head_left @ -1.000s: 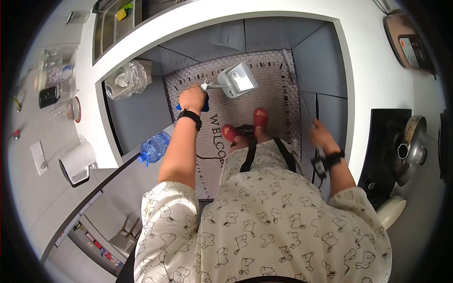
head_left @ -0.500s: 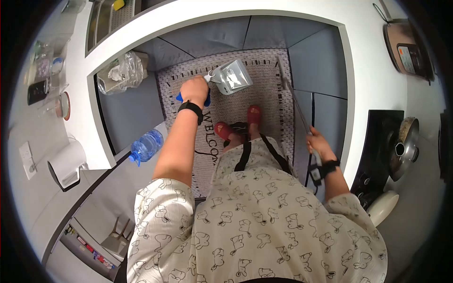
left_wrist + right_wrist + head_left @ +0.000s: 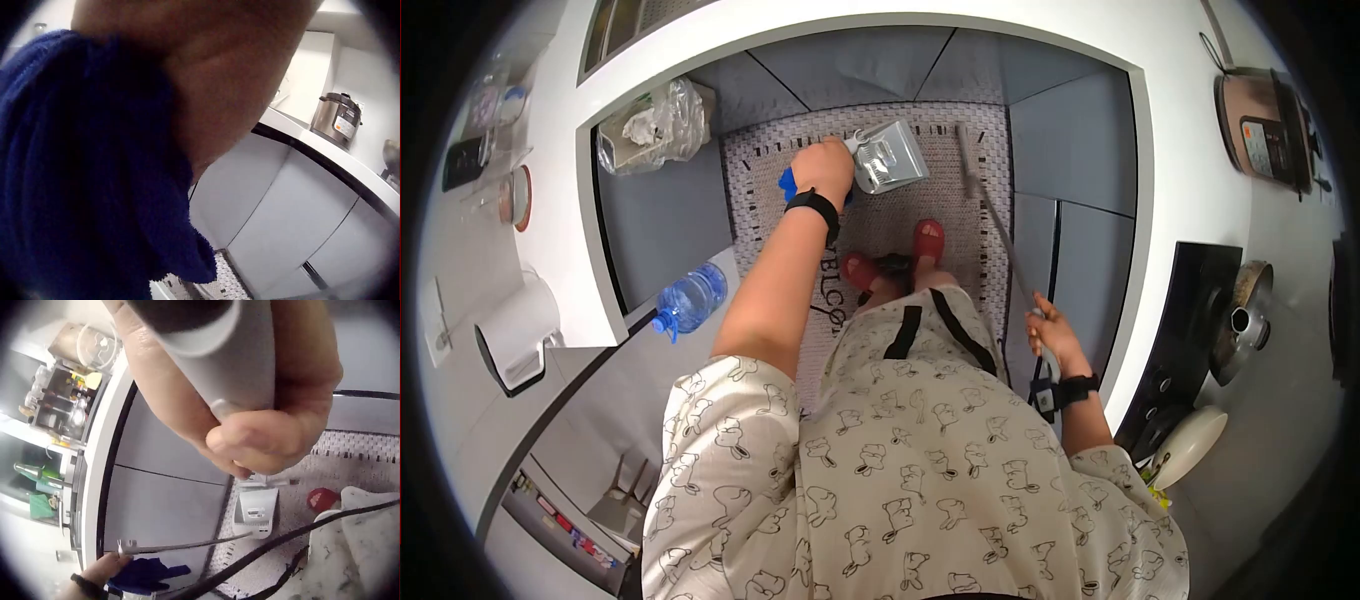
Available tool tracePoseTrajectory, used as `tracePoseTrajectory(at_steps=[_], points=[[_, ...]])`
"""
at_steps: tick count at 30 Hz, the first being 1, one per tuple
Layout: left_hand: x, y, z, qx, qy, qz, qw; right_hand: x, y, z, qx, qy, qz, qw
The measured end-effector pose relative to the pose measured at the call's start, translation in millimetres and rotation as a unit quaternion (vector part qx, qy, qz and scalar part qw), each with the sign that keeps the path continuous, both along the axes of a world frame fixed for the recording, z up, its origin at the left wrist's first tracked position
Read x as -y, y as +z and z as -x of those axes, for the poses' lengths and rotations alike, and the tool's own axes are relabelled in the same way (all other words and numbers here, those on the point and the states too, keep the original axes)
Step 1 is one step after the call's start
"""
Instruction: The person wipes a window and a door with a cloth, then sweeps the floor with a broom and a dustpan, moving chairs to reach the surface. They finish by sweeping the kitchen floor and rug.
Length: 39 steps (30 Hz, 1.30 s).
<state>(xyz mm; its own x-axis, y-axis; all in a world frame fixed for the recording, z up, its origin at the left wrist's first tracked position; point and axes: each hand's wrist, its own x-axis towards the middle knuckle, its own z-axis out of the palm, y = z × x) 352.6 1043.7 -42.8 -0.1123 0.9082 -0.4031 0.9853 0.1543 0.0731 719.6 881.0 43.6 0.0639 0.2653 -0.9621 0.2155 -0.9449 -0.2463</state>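
Observation:
In the head view my left hand (image 3: 824, 165) grips the upper end of a long-handled dustpan, with a blue cloth (image 3: 788, 183) bunched under the same hand. The grey dustpan (image 3: 892, 160) is over the far part of the mat, and its toothed edge shows in the right wrist view. Filling much of the left wrist view, the blue cloth (image 3: 94, 169) hangs beside the wrist. My right hand (image 3: 1055, 335) holds a broom by its grey handle (image 3: 240, 375), fingers curled round it. The thin broom (image 3: 1005, 235) slants forward, its head on the mat right of the dustpan.
A patterned mat (image 3: 780, 290) lies under two feet in red slippers (image 3: 929, 240). White counters curve around. A bin with a plastic bag (image 3: 662, 125) stands far left, and a large water bottle (image 3: 691, 298) nearer. A rice cooker (image 3: 1262, 135) and pans (image 3: 1240, 320) are at right.
The broom head has shifted left from the mat's right edge, closer to the dustpan. My right hand has come slightly nearer my body. My left hand keeps its grip on the dustpan.

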Motion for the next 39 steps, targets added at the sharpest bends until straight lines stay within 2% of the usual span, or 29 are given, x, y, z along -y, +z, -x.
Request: tracePoseTrajectory(at_steps=[1, 4, 5, 6, 7, 9, 10, 11, 12, 13, 14, 15, 17, 18, 19, 20, 21, 23, 24, 26, 27, 28, 31, 32, 34, 35, 37, 38, 39], points=[[0.5, 2.6, 1.6, 0.006, -0.003, -0.007, 1.0, -3.2, -8.9, 2.3, 0.029, -0.035, -0.014, 0.999], [13.0, 1.7, 13.6, 0.012, 0.035, -0.002, 0.999, -54.4, -57.1, 4.5, 0.107, 0.063, -0.071, 0.99], [13.1, 9.3, 16.6, 0.012, 0.043, -0.002, 0.999, -80.4, -59.8, 13.1, 0.101, 0.096, -0.076, 0.987], [10.9, 20.8, 19.4, 0.022, 0.058, 0.04, 0.997, -106.6, -57.8, 27.8, 0.122, 0.197, -0.085, 0.969], [10.5, 27.5, 20.2, 0.033, 0.073, 0.081, 0.994, -119.7, -76.1, 33.9, 0.122, 0.189, -0.084, 0.971], [14.9, 20.8, 16.3, 0.033, 0.081, 0.081, 0.993, -122.6, -138.4, 17.5, 0.059, 0.308, -0.082, 0.946], [16.5, 18.8, 12.0, 0.029, 0.076, 0.087, 0.993, -117.7, -144.1, 5.6, 0.082, 0.355, -0.114, 0.924], [19.7, 16.8, 13.3, 0.024, 0.07, 0.094, 0.993, -104.9, -139.0, -1.1, 0.105, 0.401, -0.146, 0.898], [25.1, 13.3, 20.4, 0.038, 0.092, 0.076, 0.992, -105.4, -82.3, 13.5, 0.067, 0.211, -0.057, 0.974], [31.6, 19.2, 26.7, 0.04, 0.1, 0.074, 0.991, -80.2, -104.3, -30.3, 0.109, 0.242, -0.095, 0.959], [40.7, 29.5, 31.2, 0.051, 0.113, 0.072, 0.99, -76.8, -68.3, -30.3, 0.067, 0.134, -0.022, 0.988], [47.9, 37.2, 37.7, 0.059, 0.119, 0.073, 0.988, -69.4, -42.5, -22.6, 0.061, 0.062, 0.007, 0.996], [56.9, 34.8, 42.5, 0.048, 0.14, 0.062, 0.987, -74.6, -56.0, -9.2, 0.049, 0.009, -0.042, 0.998], [61.0, 30.8, 41.1, 0.04, 0.16, 0.05, 0.985, -81.5, -74.9, -2.4, 0.046, 0.009, -0.041, 0.998], [64.2, 28.3, 38.4, 0.032, 0.18, 0.038, 0.982, -89.8, -101.7, 3.8, 0.054, 0.221, -0.092, 0.97], [66.3, 27.9, 34.4, 0.033, 0.191, 0.042, 0.98, -98.2, -110.3, 14.7, 0.058, 0.421, -0.141, 0.894], [68.1, 24.4, 30.1, 0.03, 0.192, 0.042, 0.98, -102.2, -113.6, 20.2, 0.055, 0.421, -0.141, 0.894], [67.2, 16.6, 22.8, 0.033, 0.191, 0.048, 0.98, -115.6, -91.1, 49.9, 0.064, 0.348, -0.082, 0.932], [63.2, 13.5, 18.8, 0.045, 0.206, 0.049, 0.976, -120.3, -85.5, 41.3, 0.059, 0.435, -0.104, 0.893], [65.8, 11.6, 10.9, 0.052, 0.204, 0.063, 0.975, -123.3, -20.5, 46.2, 0.025, 0.47, -0.091, 0.878], [67.2, 12.2, 7.6, 0.061, 0.2, 0.077, 0.975, -123.0, -12.2, 27.8, 0.027, 0.47, -0.074, 0.879], [67.5, 14.8, 4.2, 0.057, 0.212, 0.087, 0.972, -129.6, 9.2, 19.3, 0.013, 0.377, -0.002, 0.926], [77.1, 19.0, 3.0, 0.071, 0.231, 0.09, 0.966, -117.8, 44.7, 14.1, 0.071, 0.347, -0.001, 0.935], [77.9, 17.6, 4.1, 0.076, 0.224, 0.091, 0.967, -113.0, 29.9, 10.2, 0.07, 0.348, -0.001, 0.935], [79.0, 15.3, 4.8, 0.082, 0.221, 0.092, 0.967, -96.0, -25.0, 3.4, 0.102, 0.477, -0.187, 0.853], [80.2, 14.2, 5.2, 0.09, 0.216, 0.094, 0.968, -93.2, -40.3, 9.5, 0.095, 0.48, -0.187, 0.852], [80.3, 12.2, -1.5, 0.09, 0.222, 0.094, 0.966, -93.1, -60.6, 22.2, 0.113, 0.538, -0.184, 0.815], [82.4, 13.6, -3.6, 0.083, 0.221, 0.087, 0.968, -101.3, -37.0, 46.9, 0.081, 0.529, -0.105, 0.838], [85.4, 14.2, -3.3, 0.076, 0.221, 0.081, 0.969, -108.4, -17.9, 56.2, 0.08, 0.533, -0.105, 0.835]])
